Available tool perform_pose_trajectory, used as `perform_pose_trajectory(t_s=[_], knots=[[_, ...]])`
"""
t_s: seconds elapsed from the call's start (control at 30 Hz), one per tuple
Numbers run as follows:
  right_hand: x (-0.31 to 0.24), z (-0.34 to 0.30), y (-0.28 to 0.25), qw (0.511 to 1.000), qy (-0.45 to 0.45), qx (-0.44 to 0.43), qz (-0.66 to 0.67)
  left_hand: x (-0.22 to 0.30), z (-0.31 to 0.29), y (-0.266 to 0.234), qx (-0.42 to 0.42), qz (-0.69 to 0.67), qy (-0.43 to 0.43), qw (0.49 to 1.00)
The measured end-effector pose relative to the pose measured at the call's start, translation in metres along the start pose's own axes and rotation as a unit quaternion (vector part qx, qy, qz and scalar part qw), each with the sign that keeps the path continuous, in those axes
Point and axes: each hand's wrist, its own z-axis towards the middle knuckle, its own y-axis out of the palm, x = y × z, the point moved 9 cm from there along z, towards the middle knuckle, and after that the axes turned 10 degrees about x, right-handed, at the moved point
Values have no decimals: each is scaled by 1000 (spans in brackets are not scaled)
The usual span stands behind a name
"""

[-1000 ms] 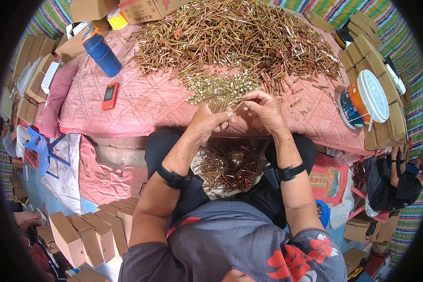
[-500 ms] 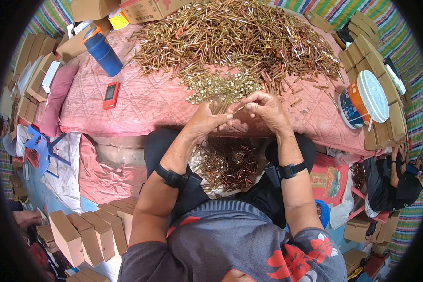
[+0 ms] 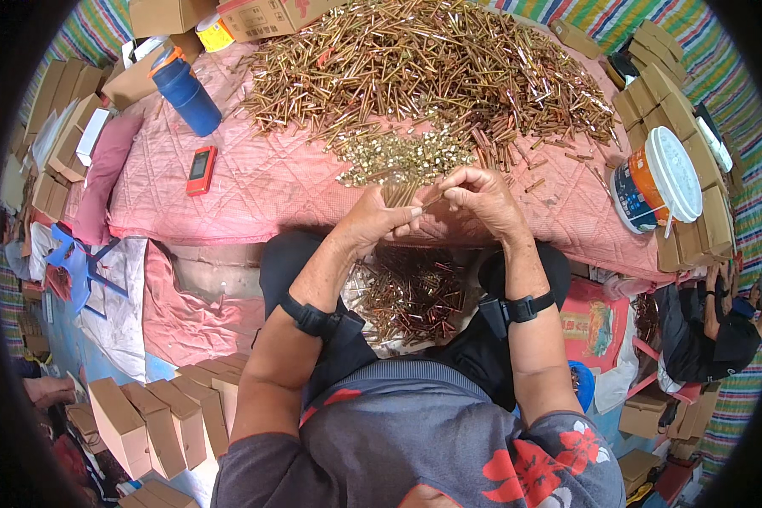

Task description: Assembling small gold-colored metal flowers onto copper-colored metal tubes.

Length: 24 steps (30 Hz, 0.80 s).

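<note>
My left hand (image 3: pixel 374 217) is closed round a small bunch of thin brown-gold tubes (image 3: pixel 400 194), which stick up past the thumb. Just to its right, the fingertips of my right hand (image 3: pixel 484 201) pinch one slim tube (image 3: pixel 433 201) of the same sort, its end near the bunch. Beyond both hands lies a patch of small whitish-gold pieces (image 3: pixel 403 155) too fine to name. Behind that rises a large heap of loose brown-gold tubes (image 3: pixel 423 68) on a pink quilted cover (image 3: pixel 271 182). More tubes (image 3: pixel 412 296) lie below, between my knees.
On the cover's left stand a blue bottle (image 3: pixel 188 100) with an orange top and a red handheld device (image 3: pixel 200 171). A white-lidded bucket (image 3: pixel 652 182) is at the right. Cardboard boxes (image 3: pixel 148 427) line both sides. Another person (image 3: pixel 715 330) sits far right.
The slim tube in my right fingertips has drawn slightly right, away from the left thumb. The left hand has barely moved and keeps its bunch.
</note>
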Motion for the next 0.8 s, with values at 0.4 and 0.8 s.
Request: perform_pose_trajectory(t_s=[0.4, 0.8], knots=[[2, 0, -2, 997, 28, 26, 64, -3, -2, -1, -17, -55, -47, 997], [14, -2, -2, 999, 52, 3, 12, -6, -2, -5, -11, -20, -38, 999]])
